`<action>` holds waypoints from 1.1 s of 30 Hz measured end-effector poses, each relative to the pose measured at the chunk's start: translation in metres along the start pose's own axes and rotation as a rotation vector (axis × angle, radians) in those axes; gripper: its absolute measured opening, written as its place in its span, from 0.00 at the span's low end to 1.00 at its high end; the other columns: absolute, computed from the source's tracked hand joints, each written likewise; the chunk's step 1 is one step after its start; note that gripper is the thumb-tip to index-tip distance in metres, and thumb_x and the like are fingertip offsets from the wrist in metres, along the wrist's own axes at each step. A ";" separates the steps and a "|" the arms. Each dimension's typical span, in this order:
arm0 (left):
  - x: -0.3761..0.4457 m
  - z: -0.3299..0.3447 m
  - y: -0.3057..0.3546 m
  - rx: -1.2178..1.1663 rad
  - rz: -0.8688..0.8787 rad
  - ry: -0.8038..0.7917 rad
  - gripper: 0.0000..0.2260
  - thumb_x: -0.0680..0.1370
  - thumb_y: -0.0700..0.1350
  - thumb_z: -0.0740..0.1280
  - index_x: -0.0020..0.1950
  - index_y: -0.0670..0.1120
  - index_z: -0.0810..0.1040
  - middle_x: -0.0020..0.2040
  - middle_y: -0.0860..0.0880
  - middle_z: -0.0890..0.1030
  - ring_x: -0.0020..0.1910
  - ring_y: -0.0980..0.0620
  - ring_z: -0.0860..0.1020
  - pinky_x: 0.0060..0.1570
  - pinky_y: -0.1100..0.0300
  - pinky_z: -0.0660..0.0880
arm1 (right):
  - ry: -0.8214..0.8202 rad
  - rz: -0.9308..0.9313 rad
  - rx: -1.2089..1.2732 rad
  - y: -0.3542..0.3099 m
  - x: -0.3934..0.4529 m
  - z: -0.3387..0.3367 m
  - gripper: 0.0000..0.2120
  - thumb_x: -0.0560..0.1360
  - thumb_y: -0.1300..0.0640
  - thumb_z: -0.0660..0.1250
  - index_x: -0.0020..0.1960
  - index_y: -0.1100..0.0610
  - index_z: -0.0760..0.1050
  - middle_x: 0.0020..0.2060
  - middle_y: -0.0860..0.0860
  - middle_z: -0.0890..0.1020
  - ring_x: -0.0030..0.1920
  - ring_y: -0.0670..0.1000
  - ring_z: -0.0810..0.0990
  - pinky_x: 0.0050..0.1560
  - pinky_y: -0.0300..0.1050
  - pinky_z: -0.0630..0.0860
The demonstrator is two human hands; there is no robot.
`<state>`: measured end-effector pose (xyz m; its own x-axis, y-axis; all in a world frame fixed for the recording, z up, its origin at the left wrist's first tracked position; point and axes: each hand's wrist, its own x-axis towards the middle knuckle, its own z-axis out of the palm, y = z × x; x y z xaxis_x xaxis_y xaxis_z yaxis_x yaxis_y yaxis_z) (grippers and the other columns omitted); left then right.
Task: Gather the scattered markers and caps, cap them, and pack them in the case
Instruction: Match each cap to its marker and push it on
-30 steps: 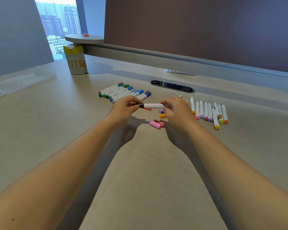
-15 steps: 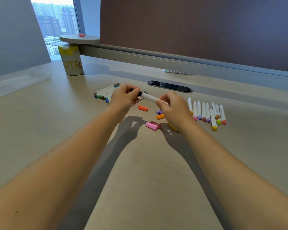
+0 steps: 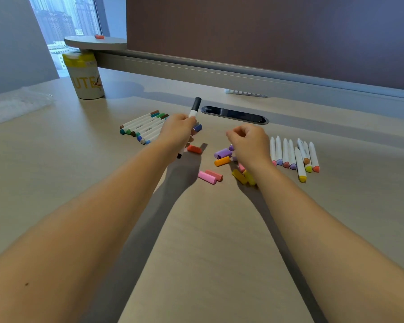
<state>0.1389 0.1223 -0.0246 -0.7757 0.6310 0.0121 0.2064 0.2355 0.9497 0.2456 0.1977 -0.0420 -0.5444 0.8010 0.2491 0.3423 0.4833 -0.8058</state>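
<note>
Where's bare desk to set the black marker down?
Left hand holds the black marker. Bare desk lies nearer than the pink caps, between the forearms. Crowded: capped markers, uncapped markers.

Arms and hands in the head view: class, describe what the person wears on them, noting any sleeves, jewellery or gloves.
Both forearms are bare from the bottom edge of the picture up to the wrists; no sleeve shows anywhere. The left hand and the right hand wear no gloves, and no watch, bracelet or ring is visible. A small dark mark sits on the left forearm near the lower left corner.
</note>
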 end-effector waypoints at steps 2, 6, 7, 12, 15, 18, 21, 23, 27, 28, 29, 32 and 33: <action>0.014 0.000 -0.002 0.174 0.010 -0.011 0.14 0.81 0.42 0.55 0.64 0.39 0.70 0.36 0.50 0.67 0.33 0.56 0.65 0.34 0.66 0.65 | 0.026 0.050 -0.051 0.007 0.014 -0.002 0.12 0.79 0.58 0.59 0.50 0.66 0.76 0.33 0.53 0.73 0.36 0.49 0.77 0.47 0.46 0.78; 0.035 0.001 -0.012 0.502 0.117 -0.055 0.14 0.80 0.41 0.58 0.63 0.40 0.73 0.42 0.46 0.72 0.39 0.51 0.70 0.32 0.67 0.64 | -0.012 0.168 -0.250 0.019 0.041 -0.001 0.15 0.80 0.53 0.58 0.37 0.59 0.70 0.26 0.47 0.69 0.26 0.44 0.68 0.29 0.36 0.64; 0.038 0.002 -0.015 0.566 0.157 -0.046 0.14 0.80 0.41 0.59 0.64 0.41 0.73 0.46 0.45 0.74 0.42 0.51 0.70 0.34 0.67 0.66 | -0.029 0.203 -0.294 0.022 0.046 0.002 0.15 0.79 0.52 0.58 0.36 0.58 0.69 0.26 0.47 0.69 0.25 0.44 0.68 0.28 0.36 0.63; 0.052 0.005 -0.023 0.719 0.214 -0.001 0.14 0.79 0.41 0.61 0.65 0.41 0.72 0.59 0.42 0.76 0.47 0.50 0.70 0.46 0.62 0.67 | -0.038 0.194 -0.646 0.027 0.070 0.015 0.15 0.77 0.45 0.60 0.44 0.58 0.71 0.37 0.53 0.75 0.42 0.53 0.75 0.49 0.47 0.71; 0.056 0.008 -0.025 0.821 0.226 -0.025 0.15 0.78 0.41 0.62 0.65 0.41 0.71 0.62 0.41 0.74 0.57 0.46 0.73 0.52 0.59 0.69 | -0.055 0.199 -0.800 0.026 0.076 0.019 0.13 0.76 0.47 0.63 0.42 0.57 0.69 0.32 0.53 0.71 0.43 0.54 0.72 0.47 0.47 0.67; 0.059 0.010 -0.027 0.898 0.238 -0.029 0.17 0.77 0.41 0.64 0.66 0.41 0.70 0.64 0.41 0.71 0.61 0.44 0.71 0.59 0.56 0.69 | -0.063 0.193 -0.820 0.024 0.078 0.020 0.11 0.75 0.51 0.64 0.44 0.58 0.69 0.33 0.53 0.71 0.43 0.53 0.71 0.46 0.46 0.65; 0.058 0.012 -0.027 0.901 0.235 -0.013 0.19 0.77 0.43 0.65 0.67 0.41 0.69 0.64 0.41 0.70 0.62 0.44 0.70 0.60 0.56 0.69 | -0.058 0.188 -0.712 0.025 0.076 0.017 0.09 0.75 0.54 0.63 0.43 0.59 0.69 0.34 0.53 0.72 0.42 0.53 0.71 0.44 0.45 0.66; 0.054 0.013 -0.026 0.854 0.258 0.002 0.18 0.77 0.44 0.64 0.66 0.42 0.70 0.64 0.41 0.71 0.61 0.44 0.71 0.59 0.57 0.69 | -0.039 0.213 -0.550 0.024 0.073 0.011 0.11 0.75 0.55 0.63 0.37 0.59 0.69 0.29 0.51 0.69 0.36 0.51 0.71 0.38 0.43 0.67; 0.037 0.018 -0.019 0.727 0.367 -0.070 0.13 0.78 0.43 0.63 0.62 0.42 0.74 0.61 0.43 0.74 0.56 0.48 0.73 0.50 0.64 0.66 | 0.013 0.262 -0.254 0.018 0.061 -0.004 0.09 0.75 0.58 0.63 0.39 0.62 0.71 0.33 0.53 0.76 0.32 0.49 0.74 0.34 0.37 0.68; 0.031 0.021 -0.017 0.711 0.389 -0.104 0.11 0.78 0.42 0.63 0.60 0.42 0.75 0.60 0.44 0.74 0.53 0.49 0.73 0.49 0.64 0.65 | 0.028 0.270 -0.185 0.016 0.055 -0.008 0.07 0.75 0.58 0.64 0.44 0.63 0.74 0.38 0.56 0.79 0.37 0.51 0.77 0.38 0.38 0.72; 0.027 0.024 -0.015 0.710 0.400 -0.138 0.11 0.78 0.41 0.63 0.59 0.42 0.76 0.59 0.44 0.75 0.51 0.51 0.72 0.49 0.65 0.66 | 0.039 0.274 -0.124 0.015 0.052 -0.010 0.08 0.75 0.59 0.64 0.48 0.64 0.76 0.44 0.58 0.81 0.41 0.52 0.78 0.44 0.41 0.76; 0.014 0.033 -0.013 0.760 0.396 -0.207 0.10 0.78 0.41 0.63 0.59 0.42 0.77 0.58 0.45 0.77 0.54 0.50 0.75 0.53 0.63 0.70 | 0.037 0.250 -0.020 0.015 0.034 -0.018 0.09 0.76 0.61 0.63 0.55 0.64 0.76 0.45 0.58 0.80 0.39 0.50 0.79 0.48 0.45 0.79; 0.011 0.037 -0.012 0.780 0.387 -0.218 0.11 0.78 0.42 0.63 0.59 0.42 0.76 0.58 0.44 0.78 0.56 0.49 0.75 0.55 0.62 0.71 | 0.032 0.241 0.011 0.015 0.028 -0.021 0.10 0.77 0.62 0.63 0.56 0.63 0.75 0.43 0.56 0.78 0.37 0.49 0.78 0.45 0.43 0.78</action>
<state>0.1495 0.1537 -0.0472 -0.4538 0.8781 0.1516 0.8380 0.3627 0.4078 0.2511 0.2348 -0.0354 -0.4234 0.9035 0.0660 0.4509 0.2734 -0.8497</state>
